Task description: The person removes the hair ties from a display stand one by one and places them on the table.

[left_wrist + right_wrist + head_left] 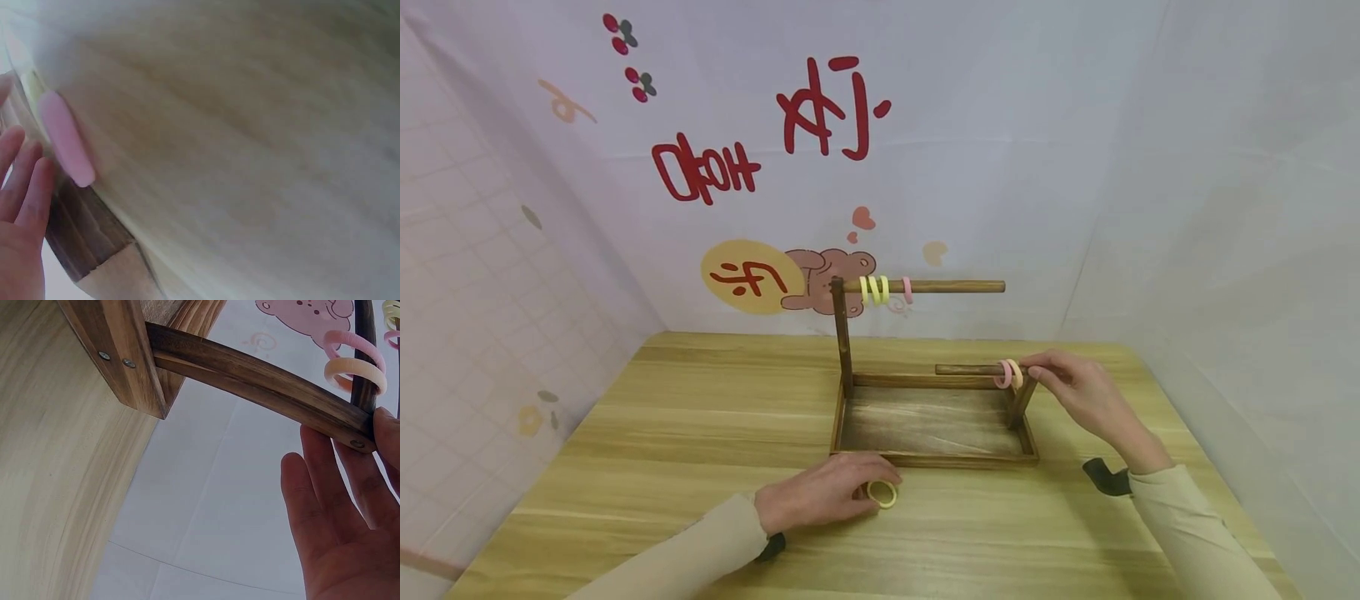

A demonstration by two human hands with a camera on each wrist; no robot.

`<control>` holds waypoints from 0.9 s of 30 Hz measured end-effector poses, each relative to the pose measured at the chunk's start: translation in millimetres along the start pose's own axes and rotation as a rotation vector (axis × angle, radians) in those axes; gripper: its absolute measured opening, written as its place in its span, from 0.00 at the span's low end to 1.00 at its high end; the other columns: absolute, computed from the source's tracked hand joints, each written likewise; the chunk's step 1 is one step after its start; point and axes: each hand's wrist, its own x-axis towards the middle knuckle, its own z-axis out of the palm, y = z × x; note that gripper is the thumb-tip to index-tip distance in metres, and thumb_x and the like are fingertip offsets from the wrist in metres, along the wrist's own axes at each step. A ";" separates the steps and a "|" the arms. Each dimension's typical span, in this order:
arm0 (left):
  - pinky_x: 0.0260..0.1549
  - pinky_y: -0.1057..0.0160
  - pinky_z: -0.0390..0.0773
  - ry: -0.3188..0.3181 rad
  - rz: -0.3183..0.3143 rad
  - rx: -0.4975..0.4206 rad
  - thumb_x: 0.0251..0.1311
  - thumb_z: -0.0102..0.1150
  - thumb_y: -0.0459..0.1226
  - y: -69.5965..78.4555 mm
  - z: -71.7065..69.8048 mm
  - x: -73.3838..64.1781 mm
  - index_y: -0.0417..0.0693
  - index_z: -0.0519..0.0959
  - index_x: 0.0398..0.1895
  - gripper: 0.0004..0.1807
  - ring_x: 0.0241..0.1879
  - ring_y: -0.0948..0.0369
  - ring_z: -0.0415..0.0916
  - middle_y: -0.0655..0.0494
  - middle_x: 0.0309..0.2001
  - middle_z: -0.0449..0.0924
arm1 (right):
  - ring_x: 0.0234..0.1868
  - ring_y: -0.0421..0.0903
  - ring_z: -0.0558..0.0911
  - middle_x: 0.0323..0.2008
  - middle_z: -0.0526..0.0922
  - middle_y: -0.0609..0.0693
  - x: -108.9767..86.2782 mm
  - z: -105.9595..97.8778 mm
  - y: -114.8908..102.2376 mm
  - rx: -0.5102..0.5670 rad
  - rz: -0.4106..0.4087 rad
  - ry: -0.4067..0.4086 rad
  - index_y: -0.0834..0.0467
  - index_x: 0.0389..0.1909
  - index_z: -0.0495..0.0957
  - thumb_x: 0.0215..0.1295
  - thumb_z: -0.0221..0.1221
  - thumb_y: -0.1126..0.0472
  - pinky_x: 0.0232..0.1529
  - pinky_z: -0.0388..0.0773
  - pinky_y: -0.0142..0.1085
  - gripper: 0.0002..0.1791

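The left hand (827, 493) is low over the counter (715, 400), just in front of the wooden stand (932, 421), with its fingers (868, 467) and thumb bent round the yellow band (893, 499), which shows between their tips, its round opening facing up toward the head camera; how firmly it is gripped I cannot tell. The left wrist view is blurred and has only part of that hand at its edge, the fingers slightly spread; just beyond their tips is a pink strip (67, 140) beside dark wood, and which band this is cannot be told. The right hand (1086, 393) pinches the top of the stand's short post (1023, 402) at the right, thumb on one side and fingertips on the other, the remaining fingers nearly straight and a little apart below the corner. Right beside that pinch, round the lower bar (966, 369), hang the peach band (1017, 374), nearer the fingers, and next to it the lower pink band (1000, 382). Well apart from both hands, the upper bar (958, 287) carries three yellow bands (874, 291) near the tall post (843, 342) and the upper pink band (907, 290) a little farther along.
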 end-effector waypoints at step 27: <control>0.57 0.57 0.80 0.409 0.159 -0.063 0.67 0.68 0.35 15.2 -37.3 29.9 0.47 0.86 0.53 0.13 0.56 0.59 0.82 0.54 0.53 0.87 | 0.43 0.45 0.88 0.46 0.90 0.50 -1.1 0.0 -2.2 -0.016 0.011 0.011 0.56 0.51 0.87 0.74 0.62 0.65 0.40 0.84 0.34 0.10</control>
